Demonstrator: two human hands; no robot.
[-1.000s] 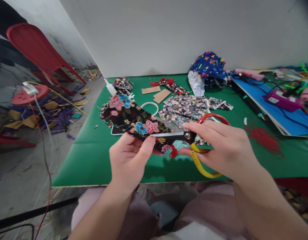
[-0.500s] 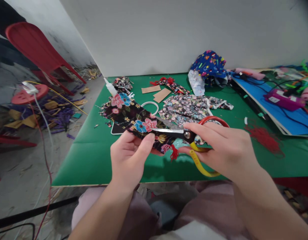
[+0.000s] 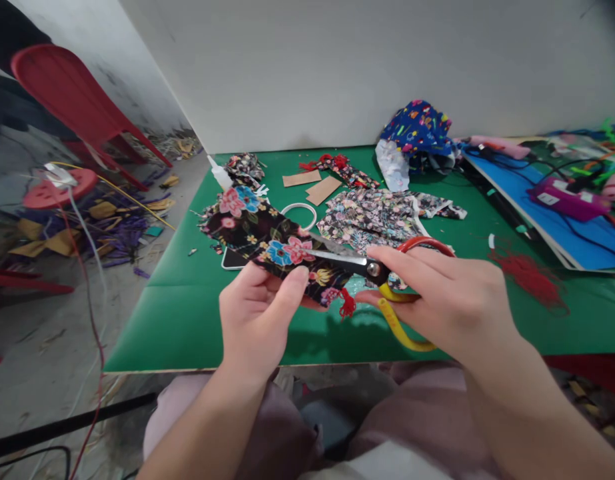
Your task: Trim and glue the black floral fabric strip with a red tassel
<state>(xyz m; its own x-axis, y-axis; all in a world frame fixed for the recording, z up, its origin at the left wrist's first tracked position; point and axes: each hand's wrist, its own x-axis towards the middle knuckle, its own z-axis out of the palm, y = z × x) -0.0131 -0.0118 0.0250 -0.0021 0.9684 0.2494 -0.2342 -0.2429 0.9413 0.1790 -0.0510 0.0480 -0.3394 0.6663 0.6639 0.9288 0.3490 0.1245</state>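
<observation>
My left hand (image 3: 257,313) pinches a strip of black floral fabric (image 3: 242,227) between thumb and fingers, above the front of the green table. A small red tassel (image 3: 347,305) hangs from the fabric's right end. In my right hand (image 3: 452,300) is a pair of scissors (image 3: 372,269) with one red and one yellow handle. The blades point left; one lies over the fabric's face, and the other shows along its upper edge. A white tape ring (image 3: 313,213) and a mostly covered phone-like device (image 3: 232,260) lie behind the fabric.
The green table (image 3: 172,320) also bears brown card pieces (image 3: 323,191), floral cloth (image 3: 372,217), a white glue bottle (image 3: 220,175), red thread (image 3: 534,277) and blue cloth (image 3: 417,130). At right are a blue board (image 3: 582,240) and a purple device (image 3: 570,199). A red chair (image 3: 67,93) stands left.
The scissor handles have drawn slightly closer together, and the blades have shifted a little over the fabric. Both hands stay nearly in place.
</observation>
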